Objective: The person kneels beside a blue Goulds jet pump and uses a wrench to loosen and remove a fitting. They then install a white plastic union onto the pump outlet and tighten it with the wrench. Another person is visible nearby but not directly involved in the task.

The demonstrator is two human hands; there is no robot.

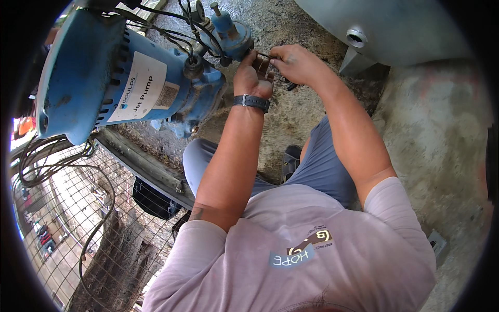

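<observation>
My right hand (pixel 297 63) is closed on a thin dark rod (pixel 265 55), pinched between thumb and fingers. The rod points left toward the round blue fitting (pixel 234 39) at the front of the blue jet pump (pixel 197 104). Just below that fitting is my left hand (pixel 253 78), palm turned up and fingers curled. Its thumb and fingertips reach the fitting's lower edge, close to the rod's far end; what they pinch is too small to make out. A dark watch (pixel 251 102) is on my left wrist.
Black cables (pixel 166 34) run over the pump's top. A grey tank (pixel 405 26) with a threaded port (pixel 356 37) stands at the far right. Wire mesh (pixel 119 208) and coiled cable (pixel 49 156) lie at left. A small black piece (pixel 292 87) rests on the ground below my right hand.
</observation>
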